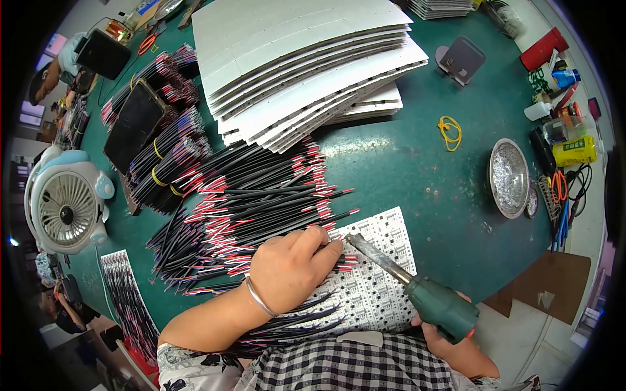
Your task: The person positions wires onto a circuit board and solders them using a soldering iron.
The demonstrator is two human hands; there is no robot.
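Observation:
My left hand (290,267) lies over the edge of a white circuit board (385,241), its thumb and fingers pinched on a thin wire that the fingers mostly hide. In my right hand (443,339) is a soldering iron (445,307) with a dark green body and a long metal barrel. Its tip points left and sits just beside my left fingertips, above the board. Black wires (261,202) with red and white ends spread in a heap left of and beyond my left hand. More wires (293,326) lie across the board below my left wrist.
A tall stack of white boards (300,45) stands at the back. Left are banded wire bundles (163,156), a phone (137,127) and a fan (67,212). Rightward sit a metal bowl (508,179), yellow bands (450,133), a grey stand (462,60) and assorted tools.

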